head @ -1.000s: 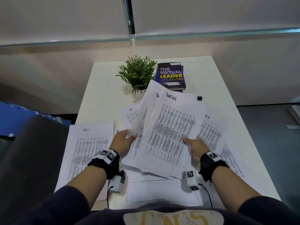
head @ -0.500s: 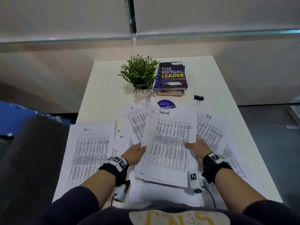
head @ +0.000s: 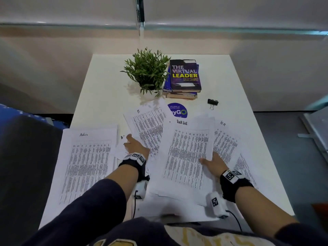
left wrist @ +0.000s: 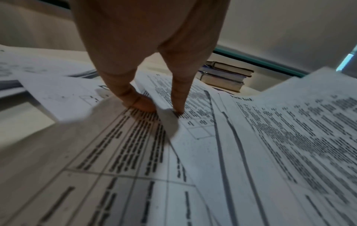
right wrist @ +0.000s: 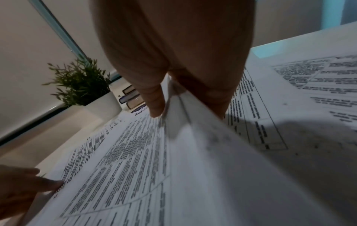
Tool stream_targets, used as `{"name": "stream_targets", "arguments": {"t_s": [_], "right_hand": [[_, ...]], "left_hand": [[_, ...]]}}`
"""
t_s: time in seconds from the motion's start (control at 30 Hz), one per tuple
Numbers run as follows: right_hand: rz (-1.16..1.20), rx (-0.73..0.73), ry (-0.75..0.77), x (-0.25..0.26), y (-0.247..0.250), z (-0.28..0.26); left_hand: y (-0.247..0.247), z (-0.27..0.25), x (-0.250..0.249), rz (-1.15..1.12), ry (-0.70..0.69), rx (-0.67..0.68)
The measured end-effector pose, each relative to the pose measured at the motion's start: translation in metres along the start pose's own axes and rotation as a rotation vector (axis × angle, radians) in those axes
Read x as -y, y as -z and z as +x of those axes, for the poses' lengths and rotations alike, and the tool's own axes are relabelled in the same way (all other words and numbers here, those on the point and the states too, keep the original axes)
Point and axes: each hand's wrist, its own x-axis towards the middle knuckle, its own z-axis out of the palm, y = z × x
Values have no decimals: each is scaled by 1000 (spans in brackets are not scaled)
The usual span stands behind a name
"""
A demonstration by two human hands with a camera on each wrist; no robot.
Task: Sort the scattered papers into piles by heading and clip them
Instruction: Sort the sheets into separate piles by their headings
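- A white rectangular worktop [head: 106, 82] carries scattered white printed sheets covered in small black tables, seen from above by the person working
- The right hand [head: 212, 164] pinches the right edge of the white "Task List" stack [head: 188, 155], thumb on top and fingers underneath, with that edge lifted off the sheets below, probably to steady and square up this pile
- The Task List stack sits in the near middle of the worktop; its long axis runs near to far, tilted slightly, with the handwritten heading at the far end
- The left hand [head: 135, 146] holds nothing; in the left wrist view two straight fingertips [left wrist: 178, 107] press down on the loose white sheet headed "IT" [head: 149, 125], likely to slide it clear
- That sheet lies angled, heading far and leaning left
- A white pile headed "Admin" [head: 88, 157] lies at the near left, squared with the worktop edge, heading far, seemingly already sorted
- White sheets headed "H.R" [head: 225, 141] fan out on the right, partly under the Task List stack
- A small black binder clip [head: 212, 102] waits unused at the far right, so clipping looks yet to come
- A green potted plant [head: 147, 71] and a stack of dark books [head: 184, 77] stand at the far side
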Motion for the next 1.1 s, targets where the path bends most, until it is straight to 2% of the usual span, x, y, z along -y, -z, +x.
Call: {"name": "stream_targets", "arguments": {"t_s": [0.1, 0.2, 0.3, 0.43, 0.63, 0.77, 0.87, 1.0, 1.1], "right_hand": [[-42, 47, -5, 1, 3, -1], [-78, 35, -22, -4, 9, 3], [-32, -49, -39, -6, 19, 4], [114, -160, -92, -15, 49, 11], [407, -274, -157, -36, 91, 24], [337, -197, -163, -37, 98, 24], [262, -131, -161, -68, 91, 57], [149, -107, -176, -28, 66, 24], [132, -96, -192, -24, 53, 21]], "left_hand": [[0, 2, 2, -115, -25, 41], [3, 2, 4, -28, -85, 68], [17, 2, 6, 10, -99, 35], [45, 12, 14, 89, -58, 7], [53, 12, 34, 92, -32, 129], [38, -5, 39, 153, -89, 210], [22, -25, 40, 296, -145, 240], [2, -46, 40, 502, -212, 90], [-6, -49, 41, 466, -187, -2]]}}
